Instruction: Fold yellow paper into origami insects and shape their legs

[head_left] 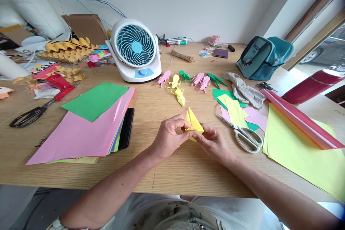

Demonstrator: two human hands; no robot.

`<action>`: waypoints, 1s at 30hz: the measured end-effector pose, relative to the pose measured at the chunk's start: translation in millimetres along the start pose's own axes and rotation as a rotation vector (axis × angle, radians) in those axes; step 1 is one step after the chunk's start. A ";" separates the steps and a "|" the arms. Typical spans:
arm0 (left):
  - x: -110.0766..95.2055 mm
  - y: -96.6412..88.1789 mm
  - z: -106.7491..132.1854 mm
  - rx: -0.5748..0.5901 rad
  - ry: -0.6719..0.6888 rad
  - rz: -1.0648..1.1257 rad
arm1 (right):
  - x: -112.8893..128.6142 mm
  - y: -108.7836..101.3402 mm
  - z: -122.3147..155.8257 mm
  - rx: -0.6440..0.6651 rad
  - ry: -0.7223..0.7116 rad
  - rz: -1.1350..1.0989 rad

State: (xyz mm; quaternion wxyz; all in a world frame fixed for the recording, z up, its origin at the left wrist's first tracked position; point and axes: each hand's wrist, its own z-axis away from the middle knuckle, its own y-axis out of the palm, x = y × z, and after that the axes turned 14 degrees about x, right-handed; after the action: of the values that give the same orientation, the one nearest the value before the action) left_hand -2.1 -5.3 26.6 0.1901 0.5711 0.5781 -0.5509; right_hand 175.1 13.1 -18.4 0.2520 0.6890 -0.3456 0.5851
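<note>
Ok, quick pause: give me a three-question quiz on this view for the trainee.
1. True or false: the left hand and right hand both touch the folded yellow paper.
2. What color is the top sheet of the paper stack left of the hands? A) blue B) green C) red
3. Fill in: the white-handled scissors lie to the ____ of both hands.

Key: 1. True; 2. B; 3. right
</note>
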 end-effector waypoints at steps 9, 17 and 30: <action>1.3 3.5 -1.2 -0.044 -0.160 0.069 | 5.7 2.9 -1.4 0.009 0.074 -0.098; 7.9 -0.6 -3.5 -0.027 -0.230 0.164 | 12.4 3.4 -6.2 -0.042 0.223 -0.174; 8.4 1.7 -7.0 0.047 -0.149 0.000 | 10.7 5.0 -5.4 -0.011 0.239 -0.042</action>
State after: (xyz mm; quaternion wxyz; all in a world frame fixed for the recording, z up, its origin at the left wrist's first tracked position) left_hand -0.1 4.0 21.0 0.2189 0.5328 0.5493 -0.6054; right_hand 168.6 12.1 -7.2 0.3074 0.6198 -0.3017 0.6560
